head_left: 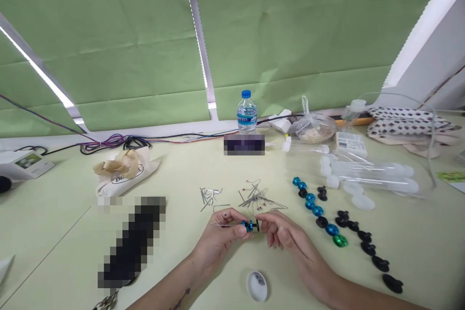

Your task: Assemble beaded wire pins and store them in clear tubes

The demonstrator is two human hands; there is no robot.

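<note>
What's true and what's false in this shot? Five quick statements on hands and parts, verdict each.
1. The left hand grips a blue and black part. True.
2. The right hand is wrapped around the water bottle. False: it is beside the black end of the part; the bottle stands apart, farther back.
3. A green disc sits at the near end of the row of blue and black discs. True.
4. The small white dish stands behind the bottle. False: it is on the near side, between the forearms.
5. The bottle is upright with a blue cap. True.
</note>
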